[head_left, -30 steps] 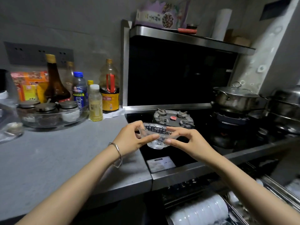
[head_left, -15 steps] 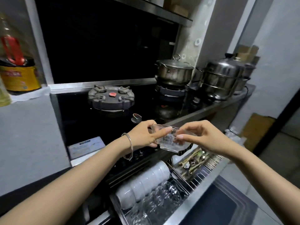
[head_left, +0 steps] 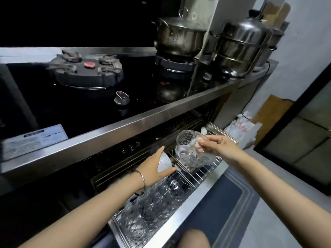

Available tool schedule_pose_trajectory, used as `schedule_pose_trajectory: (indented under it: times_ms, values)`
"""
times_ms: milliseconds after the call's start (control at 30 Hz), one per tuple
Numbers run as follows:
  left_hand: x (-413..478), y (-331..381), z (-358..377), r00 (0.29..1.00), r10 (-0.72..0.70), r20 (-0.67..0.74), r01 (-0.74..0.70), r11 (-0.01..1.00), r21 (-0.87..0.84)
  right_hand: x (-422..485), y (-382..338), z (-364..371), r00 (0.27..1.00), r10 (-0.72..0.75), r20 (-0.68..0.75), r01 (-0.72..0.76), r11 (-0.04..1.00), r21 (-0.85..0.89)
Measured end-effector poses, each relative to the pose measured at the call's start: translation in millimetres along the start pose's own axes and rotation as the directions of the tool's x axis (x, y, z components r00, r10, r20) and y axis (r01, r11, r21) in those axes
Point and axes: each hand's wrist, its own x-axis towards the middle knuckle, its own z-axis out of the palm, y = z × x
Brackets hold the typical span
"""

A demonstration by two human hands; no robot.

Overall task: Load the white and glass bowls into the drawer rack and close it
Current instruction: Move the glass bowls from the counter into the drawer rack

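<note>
Two hands work over the open drawer rack [head_left: 206,173]. My right hand [head_left: 217,146] pinches the glass bowl [head_left: 189,153] by its rim, tilted above the wires. My left hand [head_left: 155,169], fingers spread, steadies a white bowl [head_left: 163,162] already slotted. Glass looks slick and brittle, so rim holds suit. Glare blurs the stacked glassware [head_left: 152,204] below.

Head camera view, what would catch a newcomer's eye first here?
The patterned glass bowl pinched in the right hand, tilted over the open drawer rack below the stove. Beside it, the left hand rests on a white bowl in the rack. Two steel pots stand at the back right.
</note>
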Motion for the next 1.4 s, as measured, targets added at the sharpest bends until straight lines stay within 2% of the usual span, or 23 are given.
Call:
schedule_pose_trajectory:
  times_ms: [167,300,400,567,700,933,1067,1400]
  values:
    - [9,-41,31,1.000,0.006,-0.016,-0.002,0.970,0.242,46,34,7,0.971,0.228,-0.073,-0.230,0.973,-0.023]
    - [18,-69,56,0.997,-0.056,0.059,0.029,0.924,0.382,73,57,12,0.901,0.423,-0.097,-0.432,0.895,-0.112]
    - [24,-86,76,0.992,-0.081,0.093,0.032,0.897,0.441,91,77,14,0.843,0.534,-0.062,-0.537,0.831,-0.148]
    - [30,-107,97,0.995,-0.081,0.057,0.042,0.866,0.498,112,106,17,0.762,0.646,-0.043,-0.638,0.739,-0.217]
    - [31,-116,104,0.997,-0.073,0.016,0.055,0.862,0.504,127,127,17,0.661,0.748,0.061,-0.715,0.652,-0.254]
    - [31,-116,107,0.998,-0.053,-0.024,0.058,0.858,0.510,144,136,23,0.535,0.833,0.139,-0.753,0.545,-0.370]
    - [31,-117,108,0.998,-0.052,-0.033,0.061,0.855,0.515,145,135,33,0.557,0.826,0.088,-0.689,0.518,-0.507]
    - [31,-116,108,0.998,-0.054,-0.036,0.065,0.861,0.505,144,136,38,0.615,0.784,0.085,-0.671,0.577,-0.464]
